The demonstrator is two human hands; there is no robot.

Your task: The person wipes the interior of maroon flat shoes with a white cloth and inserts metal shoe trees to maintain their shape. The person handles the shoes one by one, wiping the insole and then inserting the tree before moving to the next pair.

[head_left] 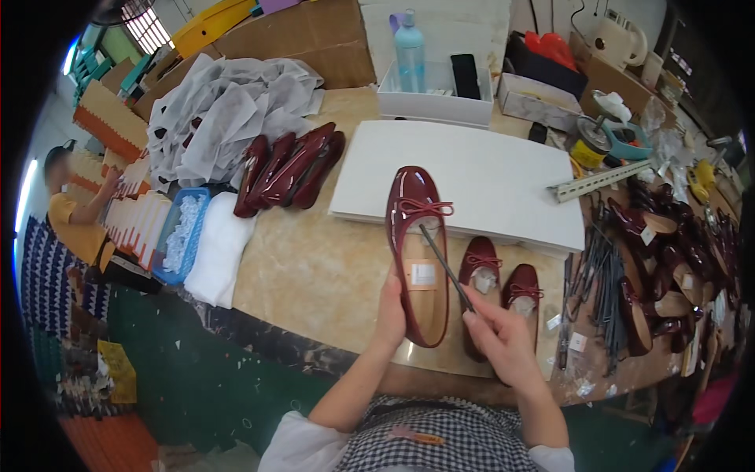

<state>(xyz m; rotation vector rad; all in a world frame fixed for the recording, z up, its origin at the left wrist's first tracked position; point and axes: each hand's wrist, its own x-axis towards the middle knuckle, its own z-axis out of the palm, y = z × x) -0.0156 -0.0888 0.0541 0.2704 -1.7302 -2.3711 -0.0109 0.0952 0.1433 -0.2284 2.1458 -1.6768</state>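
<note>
Burgundy shoe [410, 253] is gripped by the left hand [390, 311] while the right hand [503, 337] pinches a dark rod [443, 262] reaching into it.

- a shoe workshop or small factory
- dark red shoes [295, 173] side by side on the bench [299, 256], and a loose heap of more shoes [635, 315] at its right end
- a bundle of thin dark rods [607, 318] beside that heap
- crumpled white wrapping [228, 102] at the back left
- a co-worker [72, 216] in yellow by orange-and-white stacks [135, 224]
- a green floor [197, 377] below
- a checked apron [440, 450], worn while holding a bow-fronted shoe [413, 189]
</note>
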